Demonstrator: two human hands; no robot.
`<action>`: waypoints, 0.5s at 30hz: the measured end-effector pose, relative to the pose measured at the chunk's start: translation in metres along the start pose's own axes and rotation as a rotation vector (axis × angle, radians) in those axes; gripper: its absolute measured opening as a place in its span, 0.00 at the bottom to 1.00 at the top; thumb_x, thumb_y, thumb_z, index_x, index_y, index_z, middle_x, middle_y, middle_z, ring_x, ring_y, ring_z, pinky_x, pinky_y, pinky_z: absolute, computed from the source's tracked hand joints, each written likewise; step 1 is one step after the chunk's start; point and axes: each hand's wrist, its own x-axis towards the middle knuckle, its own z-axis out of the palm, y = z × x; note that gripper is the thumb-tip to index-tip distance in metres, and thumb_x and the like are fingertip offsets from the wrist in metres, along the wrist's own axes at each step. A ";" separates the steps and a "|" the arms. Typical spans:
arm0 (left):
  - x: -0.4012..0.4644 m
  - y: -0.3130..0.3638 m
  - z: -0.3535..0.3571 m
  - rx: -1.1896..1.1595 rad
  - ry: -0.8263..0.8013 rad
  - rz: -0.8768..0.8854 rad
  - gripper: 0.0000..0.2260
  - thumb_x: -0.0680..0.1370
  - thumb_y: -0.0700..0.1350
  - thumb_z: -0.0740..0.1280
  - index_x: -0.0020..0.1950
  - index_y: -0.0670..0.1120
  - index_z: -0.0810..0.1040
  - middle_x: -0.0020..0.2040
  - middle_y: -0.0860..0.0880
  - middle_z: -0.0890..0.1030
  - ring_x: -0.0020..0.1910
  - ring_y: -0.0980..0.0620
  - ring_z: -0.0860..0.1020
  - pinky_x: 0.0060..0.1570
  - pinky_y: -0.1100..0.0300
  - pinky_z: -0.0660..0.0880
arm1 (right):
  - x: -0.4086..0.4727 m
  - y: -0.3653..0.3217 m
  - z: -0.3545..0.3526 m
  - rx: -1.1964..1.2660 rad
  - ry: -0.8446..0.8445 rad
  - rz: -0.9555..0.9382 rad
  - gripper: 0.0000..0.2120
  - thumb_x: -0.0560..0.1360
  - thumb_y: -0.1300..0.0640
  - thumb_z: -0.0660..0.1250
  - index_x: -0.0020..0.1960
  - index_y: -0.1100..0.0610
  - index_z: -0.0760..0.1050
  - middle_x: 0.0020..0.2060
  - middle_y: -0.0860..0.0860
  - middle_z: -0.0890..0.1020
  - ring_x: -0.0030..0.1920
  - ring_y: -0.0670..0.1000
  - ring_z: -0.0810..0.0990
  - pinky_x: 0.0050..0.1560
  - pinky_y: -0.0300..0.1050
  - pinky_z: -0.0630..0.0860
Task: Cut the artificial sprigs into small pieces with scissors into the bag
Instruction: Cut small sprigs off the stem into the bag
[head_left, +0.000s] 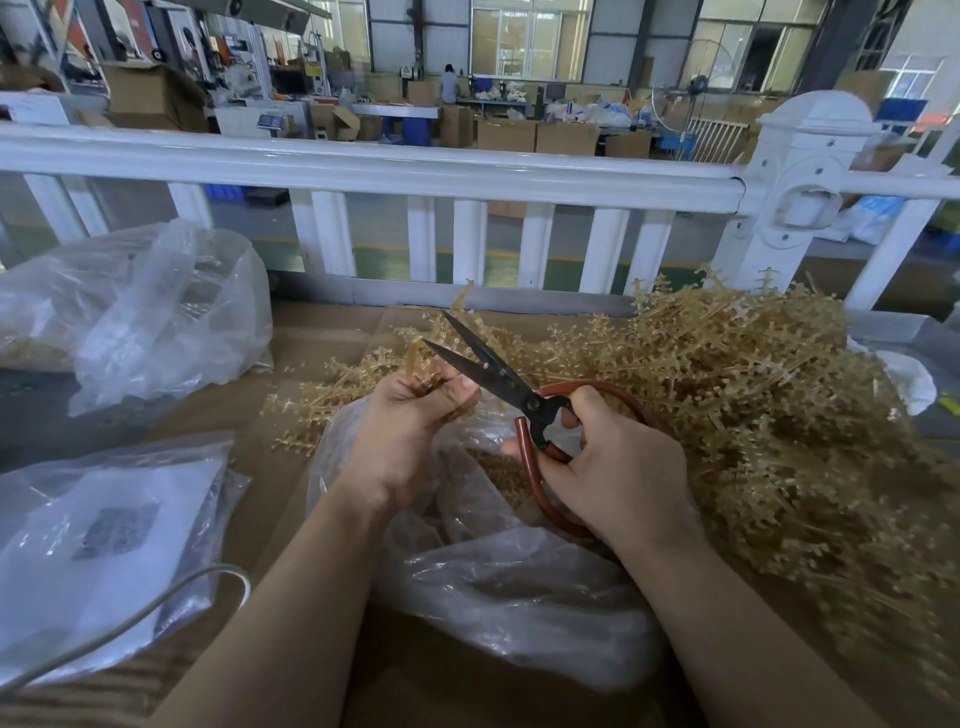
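Left hand grips a tan sprig, fingers curled round its stem, sprig tips sticking up just above the fist. Right hand holds the scissors, fingers through the red-brown loop handles and clamped on them, thumb in the upper loop. Blades dark, parted, pointing up-left; the lower blade tip lies just beside the held sprig, right above the left fingers. Contact between blade and sprig: cannot tell.

Clear plastic bag sits directly under both hands, mouth open below the fingers, small tan cut pieces visible inside. Big heap of uncut sprigs to the right of the right hand and beyond it, a few loose ones left of the left fingers. All on a cardboard-covered table.

Far left of the left hand: another clear bag, crumpled, and a flat packet in plastic nearer the forearm, white cable across it. White railing behind the table.
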 end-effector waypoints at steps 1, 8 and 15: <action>0.000 0.000 0.000 -0.002 0.002 0.003 0.22 0.69 0.40 0.70 0.58 0.26 0.74 0.48 0.37 0.77 0.44 0.47 0.76 0.49 0.60 0.77 | 0.000 0.000 -0.001 0.001 -0.007 0.007 0.25 0.71 0.30 0.71 0.43 0.43 0.58 0.25 0.39 0.66 0.23 0.42 0.68 0.22 0.33 0.60; -0.002 0.000 0.004 0.026 -0.001 -0.028 0.06 0.81 0.38 0.60 0.47 0.39 0.76 0.39 0.46 0.78 0.39 0.52 0.77 0.46 0.58 0.75 | -0.001 -0.003 -0.003 0.017 -0.074 0.069 0.21 0.74 0.26 0.56 0.42 0.43 0.60 0.26 0.37 0.66 0.24 0.40 0.65 0.24 0.31 0.55; -0.003 -0.002 0.008 0.094 0.063 0.044 0.09 0.82 0.41 0.63 0.45 0.41 0.79 0.39 0.47 0.81 0.41 0.50 0.79 0.49 0.57 0.78 | -0.003 0.004 0.003 -0.004 -0.077 0.095 0.24 0.72 0.25 0.66 0.41 0.43 0.60 0.25 0.38 0.70 0.25 0.41 0.70 0.25 0.33 0.61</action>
